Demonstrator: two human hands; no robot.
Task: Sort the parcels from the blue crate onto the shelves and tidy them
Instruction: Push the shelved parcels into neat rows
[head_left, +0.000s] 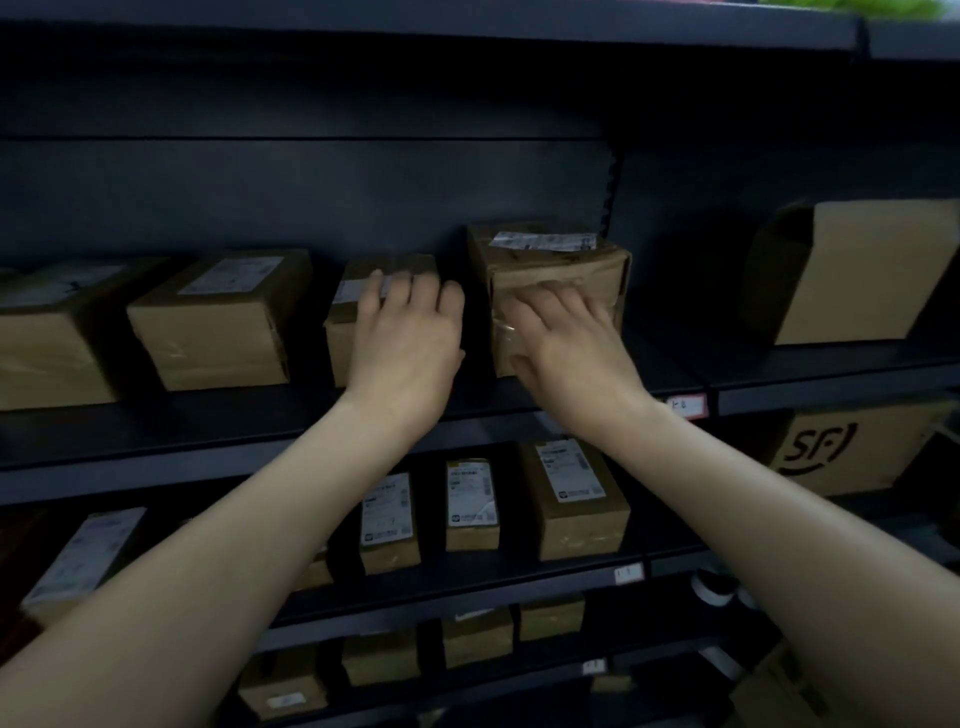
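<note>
On the shelf (260, 431), the small box (340, 338) is covered by the open left hand (405, 332); the taped box (550, 270) is pressed by the spread right hand (566, 338). Stiff, seemingly light cardboard with slick tape is best held by the side faces.

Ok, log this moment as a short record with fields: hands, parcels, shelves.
left hand: laid flat on the small box, palm on its top and front
right hand: pressed against the front of the taller box
upper shelf: both touched boxes, two more boxes to their left, a large carton at far right
lower shelf: row of small labelled boxes
blue crate: not in view
</note>
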